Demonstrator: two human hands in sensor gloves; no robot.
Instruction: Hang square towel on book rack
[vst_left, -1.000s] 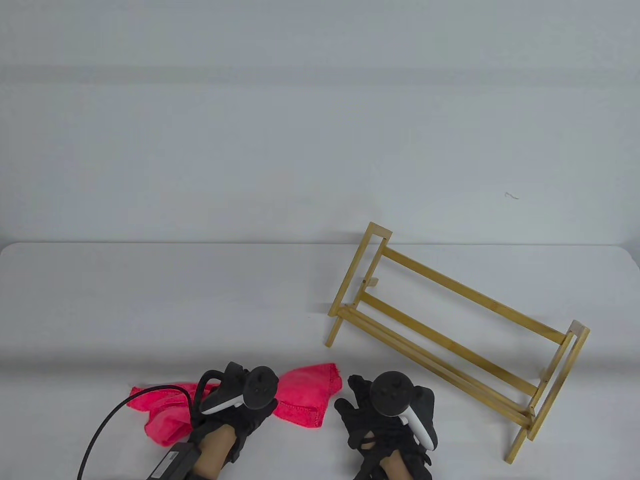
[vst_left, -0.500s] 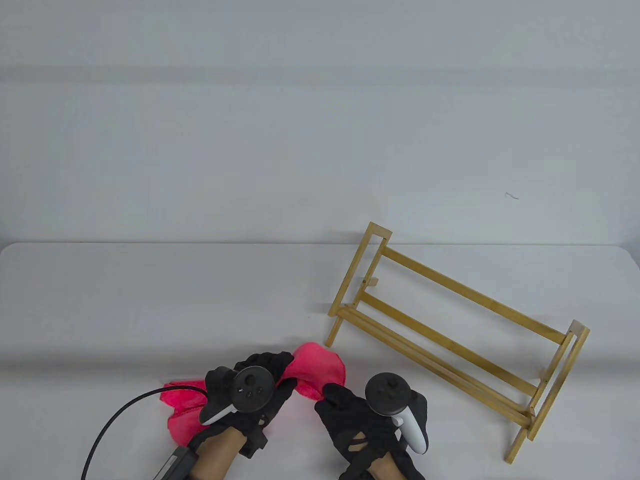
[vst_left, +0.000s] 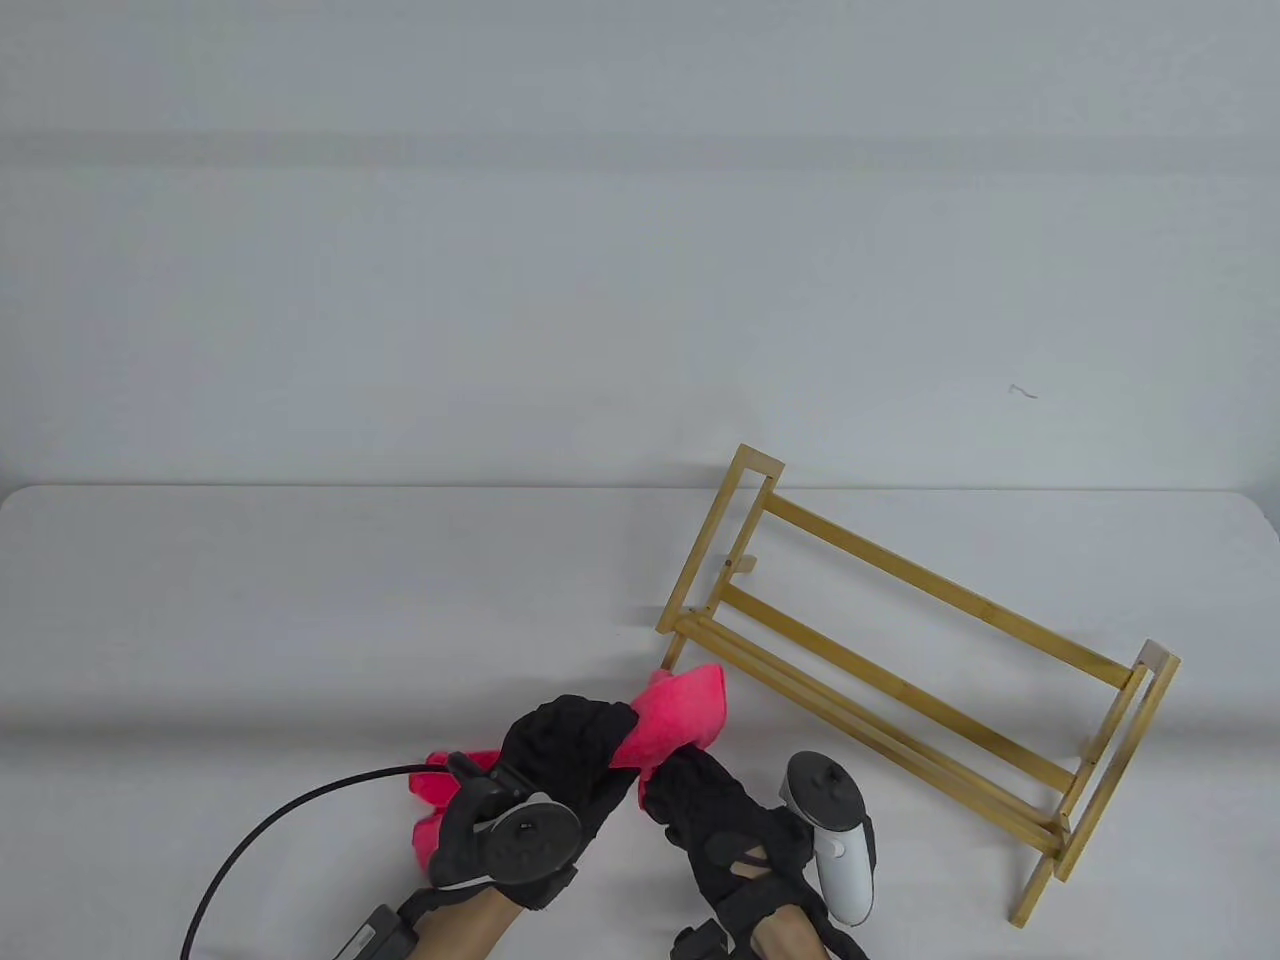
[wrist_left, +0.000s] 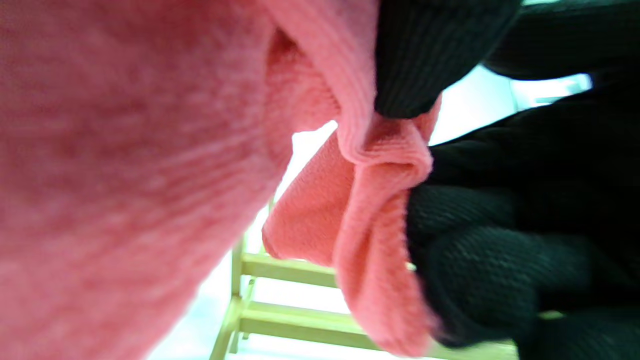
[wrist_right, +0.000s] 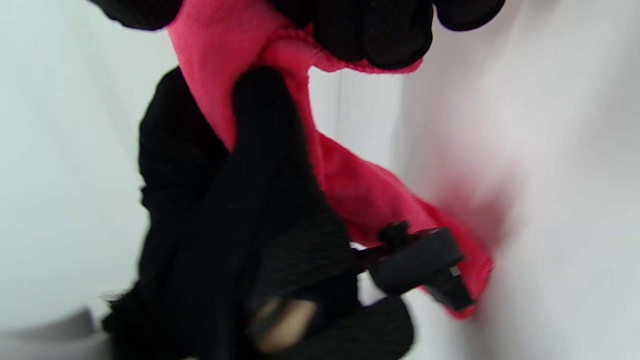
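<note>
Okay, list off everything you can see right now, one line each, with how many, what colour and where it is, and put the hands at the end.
towel: one, bright pink, bunched and lifted at the near middle of the table, held between both hands, its upper corner close to the rack's left leg
book rack: one, light wood, standing at an angle on the right half of the table, its rails bare
table: one, white, under everything
cable: one, black, curving across the table from the left hand toward the near edge
left hand: one, black glove with a dark tracker, gripping the towel
right hand: one, black glove with a white and dark tracker, pinching the towel's edge
</note>
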